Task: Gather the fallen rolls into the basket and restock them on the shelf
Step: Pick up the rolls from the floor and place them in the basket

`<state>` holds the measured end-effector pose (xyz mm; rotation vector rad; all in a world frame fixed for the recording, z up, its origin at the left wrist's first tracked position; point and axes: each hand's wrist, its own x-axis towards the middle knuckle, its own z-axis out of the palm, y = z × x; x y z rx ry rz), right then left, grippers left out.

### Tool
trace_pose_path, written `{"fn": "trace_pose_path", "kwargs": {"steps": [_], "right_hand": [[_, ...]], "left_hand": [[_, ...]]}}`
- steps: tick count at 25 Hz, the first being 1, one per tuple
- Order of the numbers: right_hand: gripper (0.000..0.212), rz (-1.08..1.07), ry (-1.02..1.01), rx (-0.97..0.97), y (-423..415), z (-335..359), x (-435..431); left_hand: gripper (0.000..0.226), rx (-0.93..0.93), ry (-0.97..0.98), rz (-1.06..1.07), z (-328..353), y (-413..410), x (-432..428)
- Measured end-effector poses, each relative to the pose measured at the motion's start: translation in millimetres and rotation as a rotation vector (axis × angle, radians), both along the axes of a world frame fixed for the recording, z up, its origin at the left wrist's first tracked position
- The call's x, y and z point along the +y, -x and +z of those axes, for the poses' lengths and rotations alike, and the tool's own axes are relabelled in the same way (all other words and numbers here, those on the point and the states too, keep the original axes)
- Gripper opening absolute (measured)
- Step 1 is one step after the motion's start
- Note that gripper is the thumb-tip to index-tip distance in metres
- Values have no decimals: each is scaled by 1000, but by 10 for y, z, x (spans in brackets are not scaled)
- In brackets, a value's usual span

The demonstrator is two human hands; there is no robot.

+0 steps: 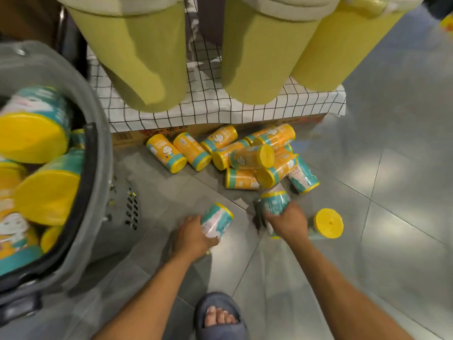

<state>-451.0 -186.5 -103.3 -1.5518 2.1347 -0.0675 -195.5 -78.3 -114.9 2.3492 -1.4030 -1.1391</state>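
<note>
1. Step in hand, judged: carry both held rolls left, lower inside rim of part-filled basket (105, 173), release gently.
2. Left grip (193, 238): curled round teal-banded roll (217, 223), near basket wall.
3. Right grip (288, 223): clamped on second roll (273, 204), just beside loose yellow-capped roll (327, 223).
4. Fallen pile (245, 158): on floor (392, 192), beyond both grips, below checked cloth (220, 111).

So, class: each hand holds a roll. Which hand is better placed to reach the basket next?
Probably left. The left hand grips a roll on the side nearer the grey basket; the right hand, gripping another roll, lies farther away.
</note>
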Motion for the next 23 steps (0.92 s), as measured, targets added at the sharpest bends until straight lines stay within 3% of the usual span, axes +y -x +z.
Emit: {"fn": "trace_pose_path", "kwargs": {"steps": [3,6,8,11,13,15,21,23], "right_hand": [[51,-51,35,-243,-95,441,511],[36,-81,134,-549,-271,1153,729],[32,-82,198,-783,-469,1807,695],[52,-87,139,-1152,-971,2863,633],[48,-34,-77,-1396,-1409,3409,621],[37,59,-236,-1454,-1905,3729,640],[39,294,-481,-1339,-3455,3802,968],[42,308,-432,-1248,-3882,3740,961]], "left_hand": [[44,388,36,300,432,10,488],[55,641,211,471,1245,79,684],[53,810,347,454,1925,127,769],[47,926,573,312,2903,-76,997],[47,924,699,302,3362,-412,1149],[41,822,795,407,3689,-845,1324],[52,379,735,870,3757,-2235,1691],[58,296,670,985,3717,-2605,1553]]}}
